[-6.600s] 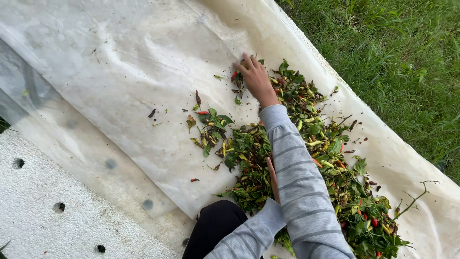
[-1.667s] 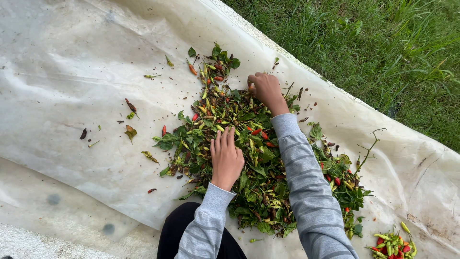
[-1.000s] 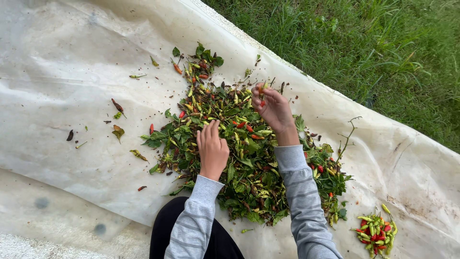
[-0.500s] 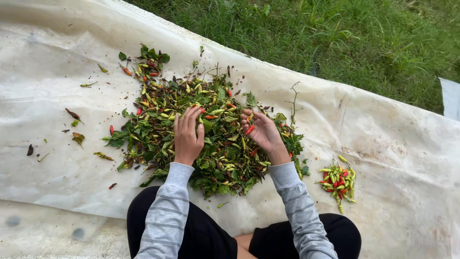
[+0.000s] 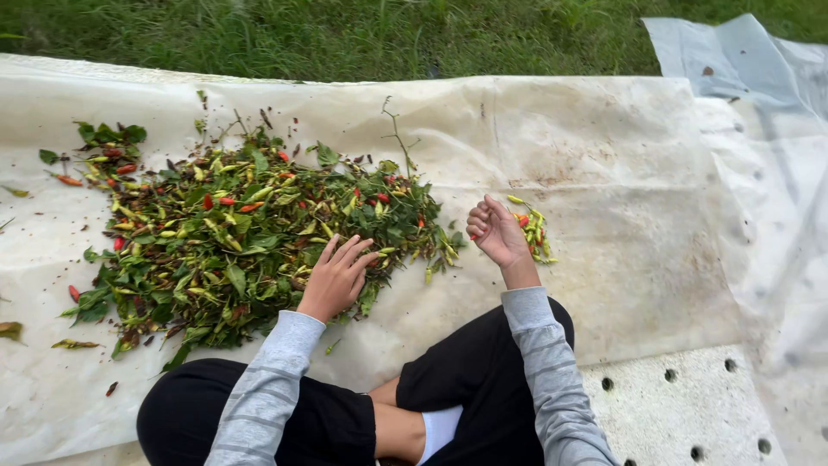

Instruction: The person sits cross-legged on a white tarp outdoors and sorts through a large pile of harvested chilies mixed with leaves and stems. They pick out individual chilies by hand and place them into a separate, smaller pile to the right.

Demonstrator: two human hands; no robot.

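A pale plastic sheet [image 5: 604, 155] carries everything; its far edge runs along the grass [image 5: 345, 34], and at the far right corner a second, clearer sheet [image 5: 733, 60] overlaps it. There are no packages, labels or signs in view. The big heap of leaves and chillies [image 5: 233, 224] lies on the left half of the sheet, spreading from near the left edge to about the middle, with a few stray leaves and red pods beyond it toward the left edge. The left hand [image 5: 338, 276] rests on the near right rim of that heap, fingers spread flat, gripping nothing. The right hand [image 5: 496, 233] is lifted palm-up just right of the heap, fingers loosely curled around a few small chillies, one red tip showing at the thumb side. Just beyond it, touching the sheet, sits a small pile of sorted chillies [image 5: 532, 231], red and green, well apart from the heap. The right half of the sheet is bare and stained, open as far as the overlapping sheet. At the near right corner a white perforated board [image 5: 690, 406] shows beside the person's crossed legs [image 5: 466, 388].
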